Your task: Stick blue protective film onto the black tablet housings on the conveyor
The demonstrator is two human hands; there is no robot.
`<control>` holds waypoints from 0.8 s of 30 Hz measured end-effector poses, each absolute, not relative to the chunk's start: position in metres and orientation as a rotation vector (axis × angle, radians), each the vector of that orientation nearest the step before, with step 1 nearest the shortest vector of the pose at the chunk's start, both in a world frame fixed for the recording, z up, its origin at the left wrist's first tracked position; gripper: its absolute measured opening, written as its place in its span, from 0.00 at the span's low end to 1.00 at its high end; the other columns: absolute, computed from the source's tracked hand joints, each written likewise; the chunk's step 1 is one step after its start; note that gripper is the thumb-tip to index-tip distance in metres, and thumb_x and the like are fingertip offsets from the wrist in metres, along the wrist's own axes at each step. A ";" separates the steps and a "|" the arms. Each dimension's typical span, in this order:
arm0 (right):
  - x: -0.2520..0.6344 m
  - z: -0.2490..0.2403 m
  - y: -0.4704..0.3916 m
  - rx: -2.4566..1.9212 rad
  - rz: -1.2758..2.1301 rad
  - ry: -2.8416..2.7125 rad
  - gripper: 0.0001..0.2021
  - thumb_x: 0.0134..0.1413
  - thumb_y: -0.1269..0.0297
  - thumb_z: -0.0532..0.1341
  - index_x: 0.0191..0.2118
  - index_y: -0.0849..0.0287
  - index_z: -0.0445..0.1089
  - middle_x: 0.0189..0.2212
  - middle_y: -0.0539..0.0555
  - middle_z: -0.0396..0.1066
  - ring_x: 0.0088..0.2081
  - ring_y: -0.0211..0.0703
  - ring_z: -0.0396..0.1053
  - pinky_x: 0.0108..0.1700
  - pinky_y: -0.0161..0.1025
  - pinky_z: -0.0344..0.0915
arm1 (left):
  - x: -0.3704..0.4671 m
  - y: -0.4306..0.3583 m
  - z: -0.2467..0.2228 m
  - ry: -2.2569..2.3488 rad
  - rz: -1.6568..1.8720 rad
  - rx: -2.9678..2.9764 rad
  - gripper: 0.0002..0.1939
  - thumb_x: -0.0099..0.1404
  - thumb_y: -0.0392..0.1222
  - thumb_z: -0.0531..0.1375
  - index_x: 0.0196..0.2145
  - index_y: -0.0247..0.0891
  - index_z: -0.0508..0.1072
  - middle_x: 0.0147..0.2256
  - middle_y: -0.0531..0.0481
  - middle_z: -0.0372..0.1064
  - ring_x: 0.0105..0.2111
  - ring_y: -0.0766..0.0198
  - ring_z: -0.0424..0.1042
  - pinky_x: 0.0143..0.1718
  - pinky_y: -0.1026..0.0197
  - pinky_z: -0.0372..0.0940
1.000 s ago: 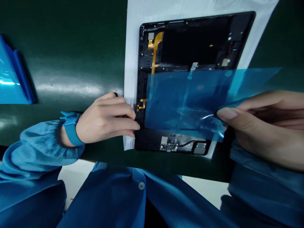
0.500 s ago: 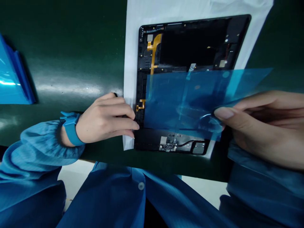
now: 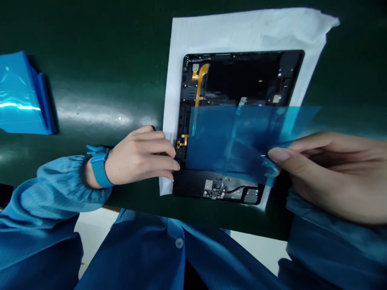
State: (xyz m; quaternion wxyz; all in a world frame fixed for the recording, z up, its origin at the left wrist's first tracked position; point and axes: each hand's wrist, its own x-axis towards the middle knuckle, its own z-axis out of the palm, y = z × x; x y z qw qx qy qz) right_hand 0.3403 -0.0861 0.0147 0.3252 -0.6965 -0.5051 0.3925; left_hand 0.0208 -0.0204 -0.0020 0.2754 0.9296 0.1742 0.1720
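Observation:
An opened tablet (image 3: 193,181) shows its black frame, orange ribbon cable (image 3: 198,86) and a small circuit board (image 3: 213,192). It rests on a white sheet or sleeve (image 3: 217,34). My right hand (image 3: 326,173) pinches a translucent blue film (image 3: 217,137) near its right edge, between thumb and fingers. The film lies over the lower-middle part of the tablet and juts past its right side; whether it touches all over, I cannot tell. My left hand (image 3: 139,157) has its fingers apart, with the fingertips against the tablet's lower left edge.
A stack of shiny blue sheets (image 3: 21,96) lies at the left on the dark green table (image 3: 99,72). A blue strap (image 3: 101,167) circles my left wrist. The table's near edge runs just above my lap.
The view has shifted, so the tablet and blue stack appear lower and further right. My right hand still pinches the film, and my left hand stays at the tablet's edge.

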 end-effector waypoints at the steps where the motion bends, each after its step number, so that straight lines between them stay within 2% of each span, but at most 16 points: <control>1: 0.341 0.014 -0.086 -1.813 1.029 -1.334 0.10 0.46 0.59 0.77 0.28 0.54 0.78 0.19 0.48 0.73 0.19 0.39 0.72 0.20 0.34 0.72 | 0.021 -0.021 -0.002 0.469 0.459 2.499 0.09 0.70 0.48 0.64 0.41 0.40 0.79 0.37 0.50 0.77 0.33 0.65 0.71 0.34 0.59 0.54; 5: 0.343 0.013 -0.085 -1.764 1.034 -1.398 0.06 0.48 0.63 0.76 0.29 0.53 0.79 0.19 0.47 0.73 0.18 0.39 0.71 0.20 0.34 0.74 | 0.020 -0.021 -0.002 0.479 0.454 2.497 0.09 0.70 0.48 0.64 0.41 0.41 0.79 0.36 0.51 0.77 0.33 0.65 0.70 0.34 0.58 0.55; 10: 0.342 0.014 -0.083 -1.765 1.029 -1.406 0.05 0.47 0.64 0.76 0.29 0.53 0.80 0.18 0.46 0.73 0.11 0.32 0.59 0.21 0.35 0.74 | 0.020 -0.021 -0.002 0.470 0.475 2.483 0.10 0.70 0.49 0.64 0.41 0.40 0.79 0.37 0.51 0.77 0.34 0.65 0.70 0.34 0.59 0.54; 16: 0.344 0.014 -0.083 -1.729 1.075 -1.408 0.05 0.47 0.65 0.75 0.29 0.54 0.79 0.18 0.47 0.73 0.14 0.36 0.67 0.21 0.33 0.75 | 0.020 -0.021 -0.002 0.476 0.462 2.491 0.10 0.71 0.49 0.63 0.41 0.42 0.79 0.36 0.51 0.77 0.33 0.66 0.69 0.34 0.59 0.54; 24: 0.339 0.016 -0.081 -1.771 1.069 -1.349 0.08 0.44 0.62 0.77 0.27 0.54 0.78 0.18 0.47 0.73 0.16 0.40 0.70 0.20 0.35 0.74 | 0.020 -0.021 -0.003 0.468 0.469 2.477 0.09 0.69 0.48 0.65 0.41 0.40 0.79 0.36 0.51 0.77 0.33 0.65 0.68 0.34 0.58 0.54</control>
